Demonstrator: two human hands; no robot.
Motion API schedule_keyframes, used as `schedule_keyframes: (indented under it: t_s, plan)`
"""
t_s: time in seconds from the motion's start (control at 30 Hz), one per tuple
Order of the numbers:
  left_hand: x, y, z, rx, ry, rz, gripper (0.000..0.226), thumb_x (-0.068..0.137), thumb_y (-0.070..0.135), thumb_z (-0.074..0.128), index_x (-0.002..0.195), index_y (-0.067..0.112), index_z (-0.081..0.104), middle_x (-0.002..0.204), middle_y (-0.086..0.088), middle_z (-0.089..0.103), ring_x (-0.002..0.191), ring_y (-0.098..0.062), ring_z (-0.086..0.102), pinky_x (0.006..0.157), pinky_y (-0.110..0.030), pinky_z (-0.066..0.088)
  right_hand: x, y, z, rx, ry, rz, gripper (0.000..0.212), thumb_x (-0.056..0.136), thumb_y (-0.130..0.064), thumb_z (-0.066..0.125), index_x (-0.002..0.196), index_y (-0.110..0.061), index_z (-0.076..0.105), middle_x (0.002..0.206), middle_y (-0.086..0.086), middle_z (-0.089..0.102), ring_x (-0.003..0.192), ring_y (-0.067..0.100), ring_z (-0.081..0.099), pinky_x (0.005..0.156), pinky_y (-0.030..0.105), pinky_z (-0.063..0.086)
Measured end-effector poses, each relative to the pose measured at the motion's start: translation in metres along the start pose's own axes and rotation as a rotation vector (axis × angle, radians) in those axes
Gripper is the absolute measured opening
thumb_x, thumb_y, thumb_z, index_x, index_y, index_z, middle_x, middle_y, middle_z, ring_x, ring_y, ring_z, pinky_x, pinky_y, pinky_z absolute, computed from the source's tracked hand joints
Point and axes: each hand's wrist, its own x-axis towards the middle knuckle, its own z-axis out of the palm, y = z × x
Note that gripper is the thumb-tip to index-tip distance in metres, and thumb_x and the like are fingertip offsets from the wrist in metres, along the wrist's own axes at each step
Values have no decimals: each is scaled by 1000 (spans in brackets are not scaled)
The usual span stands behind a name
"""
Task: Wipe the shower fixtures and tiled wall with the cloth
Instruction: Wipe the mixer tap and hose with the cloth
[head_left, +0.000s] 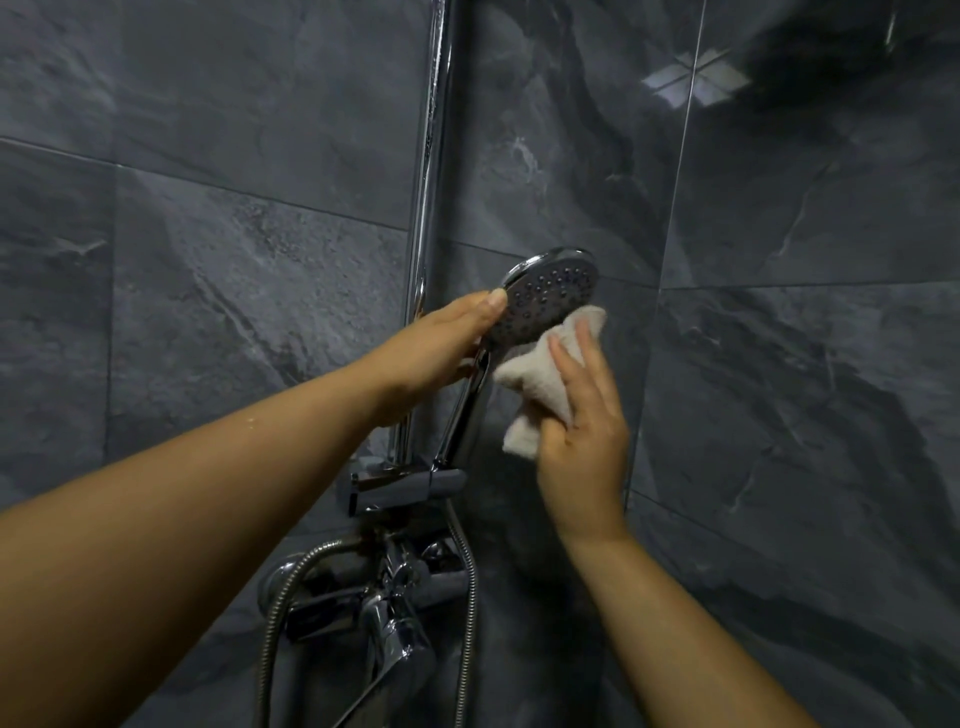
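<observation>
Right hand grasps the bunched pale cloth, fingers curled into it. It sits just below and right of the shower head, and the cloth's top corner touches the lower right edge of the nozzle face. Left hand grips the shower head from the other side, thumb laid along the left rim. Both hands are right at it, but only the right one carries the cloth. The chrome handle runs down and left from the shower head into its holder, so the next wipe probably goes up across the face or down that line.

The left fingers behind the shower head are hidden. Below it the mixer tap is dim and its spout is cut off. Up and right, a dark shape on the tiled wall is hard to make out.
</observation>
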Motion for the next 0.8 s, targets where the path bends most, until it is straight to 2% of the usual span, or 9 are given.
schedule_keyframes:
  t_s: [0.1,0.2,0.27,0.33,0.37,0.47,0.53,0.67,0.8]
  plan:
    - [0,0,2,17,11,-10,27,98,44,31,115,36,50,113,11,59,109,-8,53,90,-23,41,6,-7,5,33,100,-52,70,67,22,45,128,-12,46,144,8,30,137,16,26,110,12,19]
    - [-1,3,5,-19,31,-3,30,99,40,30,117,30,52,104,10,61,90,0,57,81,-18,47,2,-7,33,19,72,-24,66,71,21,46,129,-10,48,146,6,25,139,24,23,114,18,20]
    - [-3,4,5,-28,40,-1,30,100,36,31,120,26,50,103,10,61,84,3,59,71,-12,49,-15,3,45,20,15,-12,54,78,14,44,128,-6,52,146,0,25,139,13,25,114,21,22]
    - [-2,5,6,-15,49,-22,28,99,38,32,119,28,49,107,9,60,93,-1,57,75,-16,47,-36,13,43,50,-108,105,47,86,8,40,129,-6,53,142,-16,29,131,-10,28,107,7,23]
    - [-2,5,6,-10,54,-34,26,98,39,33,117,30,49,106,10,59,95,-2,56,77,-17,45,-44,18,41,67,-171,169,48,86,10,41,129,-9,52,139,-18,32,127,-14,30,102,0,22]
    - [-3,6,9,1,57,-49,26,99,38,32,117,30,48,102,13,58,91,2,54,77,-15,44,-46,19,32,83,-75,285,57,77,20,46,128,-5,52,142,8,36,130,14,35,100,-3,17]
    - [-4,6,8,18,62,-33,30,99,37,32,122,27,48,106,9,59,93,-1,55,76,-13,46,-31,16,36,114,-35,331,55,79,19,49,130,-2,51,143,14,35,131,17,34,102,-2,18]
    - [-2,3,7,18,94,-32,26,99,38,32,118,29,47,108,12,56,97,-1,54,86,-18,42,-31,12,47,128,-167,229,47,87,11,47,131,-5,52,138,4,36,124,1,34,101,-1,22]
    - [-1,2,11,41,118,-46,24,99,39,31,118,31,44,107,11,55,96,-2,53,87,-20,41,-61,45,30,42,-420,262,54,82,14,51,131,-11,53,137,8,42,125,12,38,100,-3,18]
